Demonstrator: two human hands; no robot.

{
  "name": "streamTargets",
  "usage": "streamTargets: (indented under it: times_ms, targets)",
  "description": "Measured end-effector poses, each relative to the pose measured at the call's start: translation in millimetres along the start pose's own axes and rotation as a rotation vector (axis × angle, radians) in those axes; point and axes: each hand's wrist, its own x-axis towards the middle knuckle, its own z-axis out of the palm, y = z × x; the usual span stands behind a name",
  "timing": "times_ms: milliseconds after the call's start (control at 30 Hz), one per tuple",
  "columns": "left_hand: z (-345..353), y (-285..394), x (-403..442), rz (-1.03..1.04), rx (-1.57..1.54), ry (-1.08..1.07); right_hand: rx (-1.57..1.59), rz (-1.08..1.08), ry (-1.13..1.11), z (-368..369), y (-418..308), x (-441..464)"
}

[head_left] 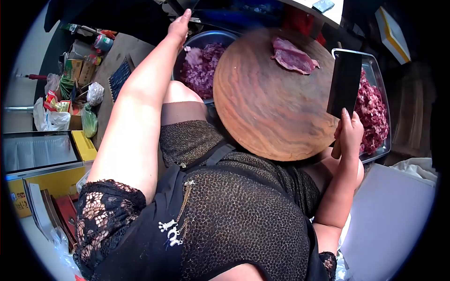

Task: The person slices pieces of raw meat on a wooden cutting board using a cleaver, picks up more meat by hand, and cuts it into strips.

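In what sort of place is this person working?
Probably a meat-cutting workspace, perhaps a butcher's: a meat slab lies on a block, the right hand holds a cleaver, and chopped meat lies in a tray.

Front: you wear black fabric (248,220) finely speckled with gold | Sleeves: your black openwork lace (110,213) (holes and all) | Side: your plain black panel (136,255) carries a gold-toned chain (187,199) with silvery charms (174,236), one crown-shaped

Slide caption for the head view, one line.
Right hand grips a cleaver by a round wooden board bearing raw meat; left hand near a bowl of chopped meat.
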Motion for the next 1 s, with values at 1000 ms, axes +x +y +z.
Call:
streamTargets:
  times_ms: [1000]
  targets:
    - [11.9,-25.6,52.4,0.231,0.584,-0.146,0.134,0.117,-0.004,-1.8,-11.1,10.3]
